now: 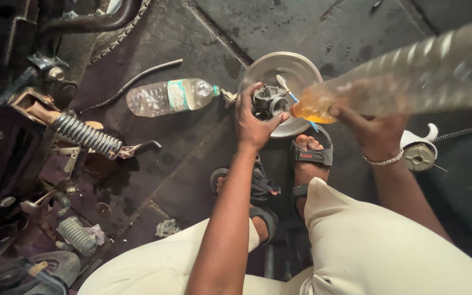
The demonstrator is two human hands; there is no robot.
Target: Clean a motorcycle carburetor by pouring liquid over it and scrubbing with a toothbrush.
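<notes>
My left hand (253, 123) grips a small grey metal carburettor (269, 101) over a round metal bowl (301, 66) on the dark floor. My right hand (374, 130) holds a large clear plastic bottle (411, 82) tilted on its side, its mouth at the carburettor. A little amber liquid (313, 112) sits near the bottle's neck. A thin brush with a blue handle (295, 98) lies in the bowl. A silver bracelet (381, 161) circles my right wrist.
A clear water bottle (167, 96) lies on the floor left of the bowl. A coil spring (86, 135) and motorcycle parts fill the left side. A round metal part with a white hook (419, 150) lies at the right. My sandalled feet (310, 153) rest below the bowl.
</notes>
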